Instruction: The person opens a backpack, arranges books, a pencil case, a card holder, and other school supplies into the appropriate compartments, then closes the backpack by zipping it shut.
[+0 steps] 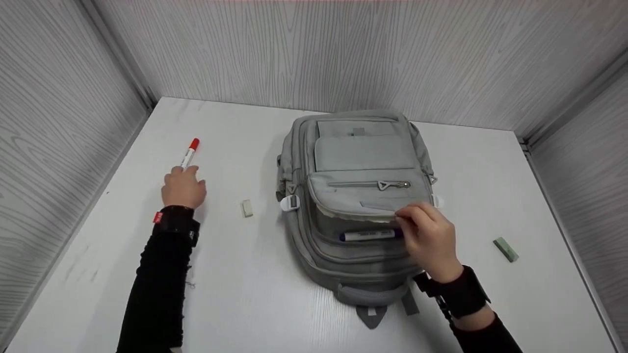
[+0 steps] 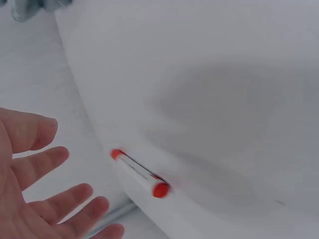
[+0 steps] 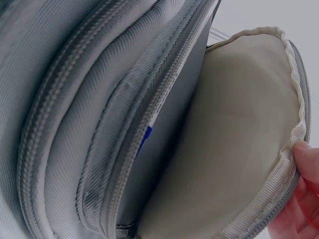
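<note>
A grey backpack (image 1: 365, 152) lies on its back with its front pocket unzipped. My right hand (image 1: 431, 240) pinches the edge of the pocket flap (image 3: 249, 109), holding it away from the bag so its beige lining shows. A white marker with a dark blue cap (image 1: 368, 236) lies at the pocket opening, its right end hidden behind the right hand. On the left, my left hand (image 1: 184, 189) is nearest to a white marker with a red cap (image 1: 189, 154). In the left wrist view its fingers are spread and relaxed, apart from that red-capped marker (image 2: 139, 173).
A small whitish eraser-like block (image 1: 247, 208) lies between the left hand and the backpack. To the right of the bag is a green block (image 1: 506, 249). Wood-grain panels (image 1: 314, 54) wall the white table (image 1: 235, 294) at the back and sides.
</note>
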